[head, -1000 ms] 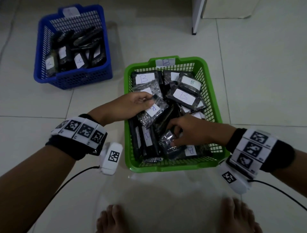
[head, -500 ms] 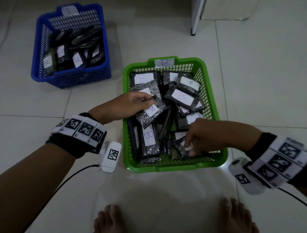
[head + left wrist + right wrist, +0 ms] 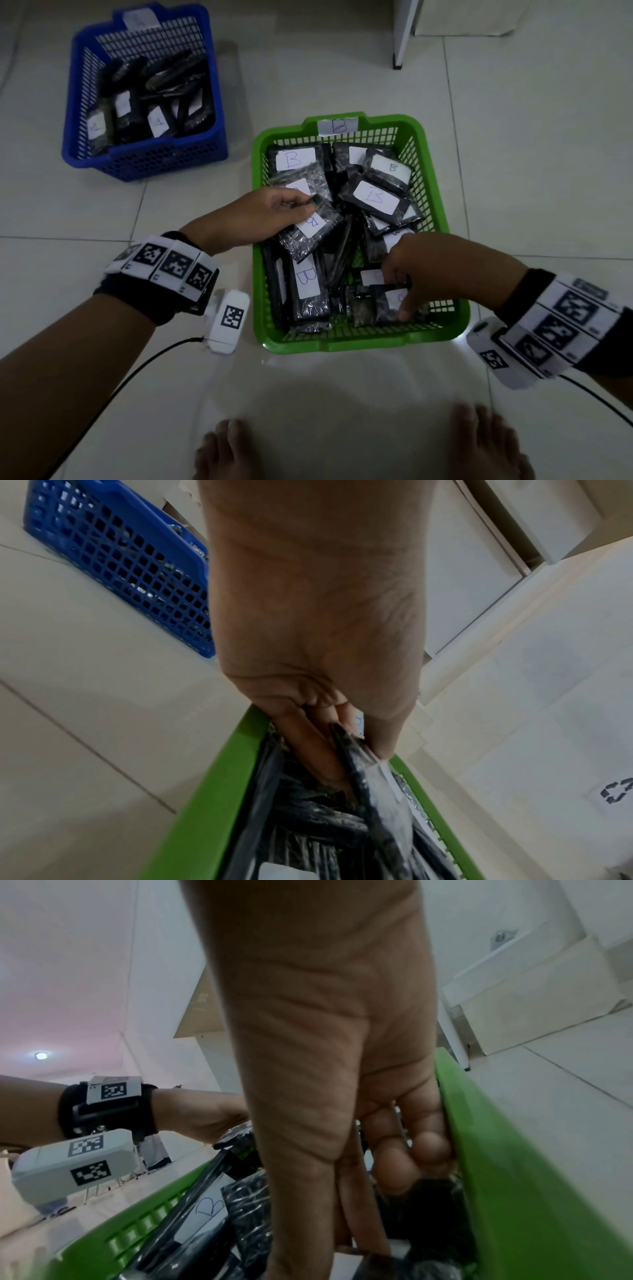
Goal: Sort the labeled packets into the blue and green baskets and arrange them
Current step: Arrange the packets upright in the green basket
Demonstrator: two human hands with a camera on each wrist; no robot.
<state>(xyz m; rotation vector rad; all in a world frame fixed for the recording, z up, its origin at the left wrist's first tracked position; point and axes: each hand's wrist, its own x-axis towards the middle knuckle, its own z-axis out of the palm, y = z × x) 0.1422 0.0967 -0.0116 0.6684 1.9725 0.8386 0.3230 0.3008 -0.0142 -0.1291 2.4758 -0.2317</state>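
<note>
Pinching crinkly packet [image 3: 310,226]: left hand [image 3: 260,214]. Right hand [image 3: 431,263] fingers curled on packet, green basket's [image 3: 442,205] near edge. Two mesh baskets; blue basket [image 3: 212,102] holds glossy packets.

head cam looks straight down from above; both wrist cams sit low, close up, sharing the green basket [image 3: 442,212] [image 3: 205,791] [image 3: 514,1164]
</note>
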